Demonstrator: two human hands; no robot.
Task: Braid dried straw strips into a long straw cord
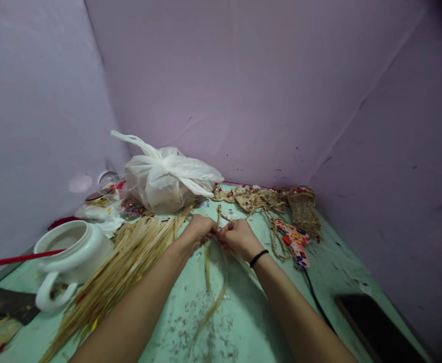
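Both my hands meet at the middle of the pale green table, pinched on a braided straw cord. Its finished twisted part stands up beyond my fingers, and loose straw strands trail below toward me. My left hand grips it from the left. From the other side my right hand closes on it, with a black band on that wrist. The fingertips are partly hidden behind the hands. Left of my left forearm lies a large bundle of dry straw strips.
Behind stands a tied white plastic bag. A white pot with a red stick is at left. Woven straw pieces, a roll of mesh, a flower-patterned object with a black cord and a phone lie right.
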